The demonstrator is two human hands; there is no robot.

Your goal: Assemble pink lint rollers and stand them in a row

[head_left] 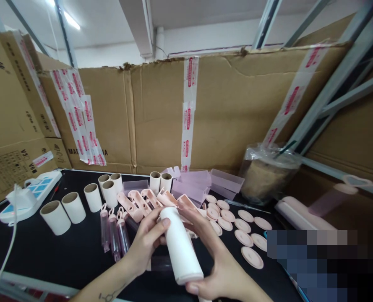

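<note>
Both of my hands hold a white roll (181, 247), tilted with its near end low and toward me. My left hand (150, 233) grips its far end, with the thumb on the roll's upper left side. My right hand (219, 256) curls around its right side, and the thumb is at the near end. Just beyond the hands lie several pink plastic handle-like parts (150, 199), partly hidden by my fingers. Left of my left hand are several clear purple tubes with pink loops (113, 233). Round pink discs (243, 238) are spread to the right of my right hand.
Several white rolls with cardboard cores (56, 218) stand on the black table (88, 264). Purple translucent sheets (191, 184) lie at the back. A power strip (32, 199) with a white cable is at left, a plastic-lined container (264, 176) at right. Cardboard walls (155, 117) enclose the back.
</note>
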